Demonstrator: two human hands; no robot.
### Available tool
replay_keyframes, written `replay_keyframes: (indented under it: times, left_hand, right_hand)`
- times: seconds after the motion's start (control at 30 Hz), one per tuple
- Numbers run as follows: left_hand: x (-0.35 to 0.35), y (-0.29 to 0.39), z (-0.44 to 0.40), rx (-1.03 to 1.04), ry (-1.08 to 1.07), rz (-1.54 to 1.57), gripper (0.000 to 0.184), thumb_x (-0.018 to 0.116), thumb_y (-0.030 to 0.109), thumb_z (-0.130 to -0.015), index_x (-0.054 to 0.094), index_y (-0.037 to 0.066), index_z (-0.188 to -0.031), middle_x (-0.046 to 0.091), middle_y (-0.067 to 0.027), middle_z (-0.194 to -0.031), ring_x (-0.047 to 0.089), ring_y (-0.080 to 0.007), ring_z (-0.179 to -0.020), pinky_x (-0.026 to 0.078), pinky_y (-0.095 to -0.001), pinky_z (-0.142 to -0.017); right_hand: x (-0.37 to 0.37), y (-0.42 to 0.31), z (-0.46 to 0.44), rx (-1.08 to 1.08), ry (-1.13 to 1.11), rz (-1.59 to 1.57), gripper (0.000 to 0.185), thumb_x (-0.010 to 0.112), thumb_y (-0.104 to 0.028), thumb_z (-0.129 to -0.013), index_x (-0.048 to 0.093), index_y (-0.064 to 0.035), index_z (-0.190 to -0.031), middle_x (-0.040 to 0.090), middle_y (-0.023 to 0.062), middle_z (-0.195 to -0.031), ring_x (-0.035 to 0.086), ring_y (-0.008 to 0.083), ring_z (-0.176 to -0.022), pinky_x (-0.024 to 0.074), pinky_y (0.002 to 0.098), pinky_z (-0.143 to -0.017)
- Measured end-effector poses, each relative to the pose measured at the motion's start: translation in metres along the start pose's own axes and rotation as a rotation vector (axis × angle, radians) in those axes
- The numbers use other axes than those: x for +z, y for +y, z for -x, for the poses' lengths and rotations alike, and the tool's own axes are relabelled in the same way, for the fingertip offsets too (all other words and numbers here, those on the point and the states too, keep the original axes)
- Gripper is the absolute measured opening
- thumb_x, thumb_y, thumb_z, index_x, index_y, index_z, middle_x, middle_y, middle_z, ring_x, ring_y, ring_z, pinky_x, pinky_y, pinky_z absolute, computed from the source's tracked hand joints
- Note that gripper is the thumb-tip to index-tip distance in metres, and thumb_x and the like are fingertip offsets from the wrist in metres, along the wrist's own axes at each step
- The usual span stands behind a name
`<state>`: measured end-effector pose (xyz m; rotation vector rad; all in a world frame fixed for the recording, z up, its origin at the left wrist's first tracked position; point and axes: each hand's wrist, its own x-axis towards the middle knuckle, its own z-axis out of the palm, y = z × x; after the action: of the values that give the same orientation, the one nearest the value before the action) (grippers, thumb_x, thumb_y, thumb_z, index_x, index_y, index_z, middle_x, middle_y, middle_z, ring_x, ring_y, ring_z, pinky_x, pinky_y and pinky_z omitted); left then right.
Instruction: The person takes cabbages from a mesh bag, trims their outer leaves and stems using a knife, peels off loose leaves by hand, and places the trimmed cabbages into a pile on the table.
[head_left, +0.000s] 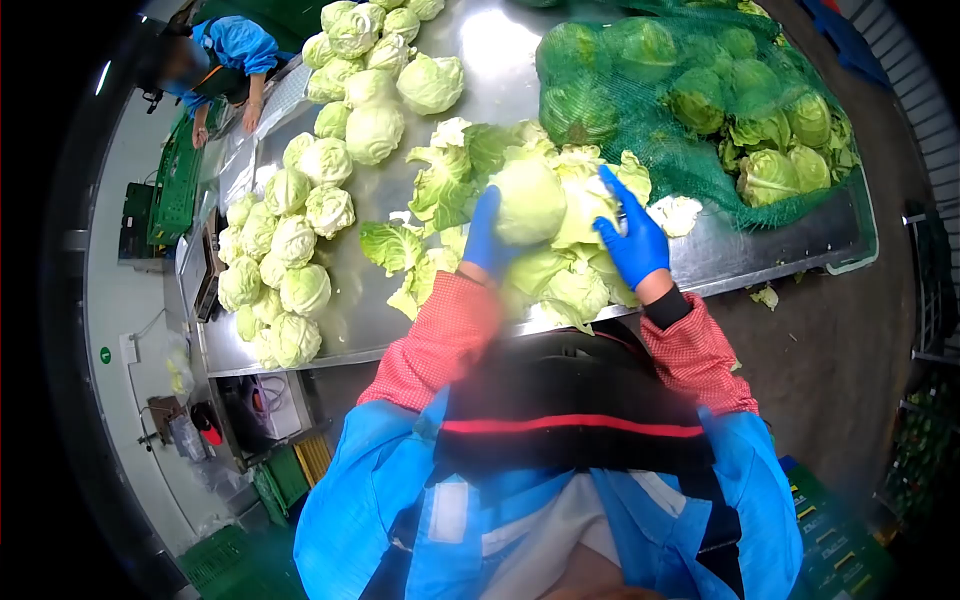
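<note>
A pale, trimmed cabbage (530,203) is in front of me over a heap of leaves. My left hand (484,236), in a blue glove, grips its left side; some of the fingers are hidden behind it. On the other side, my right hand (638,240), also gloved in blue, has thumb and forefinger spread apart beside pale loose leaves (580,205). A small dark patch shows between those fingers, too unclear to name. More cut leaves (572,290) lie under and in front of the cabbage, and greener leaves (440,190) spread to its left.
Trimmed cabbages (292,242) line the left of the metal table (390,325). A green net bag (640,130) of cabbages fills the back right. A co-worker in blue (235,50) stands at the far left near green crates (178,185). The table's front edge runs close to my apron.
</note>
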<state>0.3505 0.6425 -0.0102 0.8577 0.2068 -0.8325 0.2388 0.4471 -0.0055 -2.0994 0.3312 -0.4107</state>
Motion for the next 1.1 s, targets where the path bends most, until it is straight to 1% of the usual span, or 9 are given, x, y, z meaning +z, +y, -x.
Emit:
replay_keyframes:
  times: [0.1,0.2,0.3,0.5,0.6,0.7,0.8,0.97,1.1]
  left_hand:
    - [0.003,0.008,0.006,-0.056,-0.070,0.163,0.071,0.050,0.061,-0.086,0.035,0.018,-0.141,0.041,-0.0130,-0.141,0.044,-0.0349,-0.125,0.043,-0.0571,-0.096]
    - [0.001,0.011,0.010,-0.073,-0.153,0.252,0.072,0.048,0.062,-0.086,0.034,0.018,-0.141,0.038,-0.0129,-0.143,0.041,-0.0366,-0.128,0.042,-0.0576,-0.096]
    - [0.016,0.007,0.010,0.114,-0.204,-0.036,0.082,0.040,0.074,-0.081,0.032,0.020,-0.142,0.040,-0.0121,-0.142,0.041,-0.0373,-0.126,0.038,-0.0606,-0.095]
    - [0.011,0.030,0.012,-0.222,-0.643,0.236,0.078,0.031,0.069,-0.088,0.031,0.014,-0.143,0.040,-0.0143,-0.142,0.043,-0.0342,-0.127,0.039,-0.0530,-0.102]
    - [0.020,0.034,0.017,0.032,-0.255,-0.039,0.081,0.032,0.071,-0.087,0.032,0.010,-0.142,0.041,-0.0157,-0.141,0.045,-0.0329,-0.126,0.037,-0.0533,-0.103]
    - [0.009,0.034,0.024,-0.015,-0.239,0.200,0.082,0.038,0.066,-0.088,0.033,0.001,-0.139,0.045,-0.0192,-0.136,0.049,-0.0318,-0.121,0.041,-0.0473,-0.102]
    - [-0.013,0.037,0.021,-0.086,-0.203,0.262,0.078,0.038,0.068,-0.087,0.037,0.010,-0.139,0.045,-0.0145,-0.138,0.048,-0.0320,-0.122,0.039,-0.0515,-0.101]
    - [-0.036,0.055,0.019,-0.080,-0.105,0.373,0.074,0.037,0.066,-0.088,0.039,0.012,-0.139,0.045,-0.0138,-0.138,0.047,-0.0334,-0.123,0.037,-0.0508,-0.103]
    - [-0.048,0.091,0.004,0.045,-0.099,0.353,0.073,0.040,0.066,-0.087,0.040,0.014,-0.139,0.046,-0.0122,-0.138,0.048,-0.0322,-0.123,0.037,-0.0527,-0.102]
  right_hand:
    - [-0.018,0.022,-0.008,0.251,-0.088,0.177,0.072,0.068,-0.030,-0.080,0.033,-0.0255,-0.143,0.058,0.0146,-0.123,0.062,0.0317,-0.099,0.0503,0.0370,-0.081]
    - [-0.023,0.029,-0.015,0.106,0.009,0.412,0.084,0.072,-0.041,-0.076,0.028,-0.0221,-0.145,0.057,0.0164,-0.123,0.061,0.0341,-0.098,0.0508,0.0390,-0.080]
    - [-0.035,-0.037,-0.023,-0.007,0.022,0.300,0.094,0.074,-0.050,-0.071,0.025,-0.0191,-0.146,0.056,0.0167,-0.124,0.061,0.0362,-0.098,0.0510,0.0405,-0.079]
    - [-0.003,-0.043,-0.031,-0.001,-0.231,-0.295,0.073,0.072,-0.044,-0.077,0.045,-0.0104,-0.136,0.056,0.0166,-0.126,0.055,0.0277,-0.115,0.0421,0.0350,-0.096]
    - [0.015,-0.046,-0.026,0.082,-0.201,-0.368,0.058,0.072,-0.035,-0.079,0.054,-0.0054,-0.126,0.062,0.0102,-0.114,0.058,0.0178,-0.100,0.0445,0.0298,-0.088]
    - [0.030,-0.046,-0.028,0.098,-0.163,-0.523,0.035,0.072,-0.021,-0.081,0.063,-0.0044,-0.111,0.065,0.0024,-0.097,0.055,0.0080,-0.084,0.0449,0.0228,-0.075]
    - [0.031,-0.042,-0.038,-0.023,-0.111,-0.544,0.017,0.065,-0.013,-0.086,0.066,-0.0051,-0.101,0.066,0.0023,-0.096,0.058,0.0078,-0.085,0.0462,0.0224,-0.076]
    - [0.050,-0.037,-0.056,0.210,-0.239,-0.209,0.047,0.066,-0.025,-0.086,0.053,-0.0124,-0.129,0.062,0.0048,-0.080,0.056,0.0106,-0.072,0.0461,0.0254,-0.070]
    - [0.078,-0.057,-0.052,0.136,-0.357,-0.163,0.042,0.063,-0.026,-0.088,0.055,-0.0123,-0.127,0.065,0.0067,-0.112,0.059,0.0138,-0.081,0.0469,0.0277,-0.078]
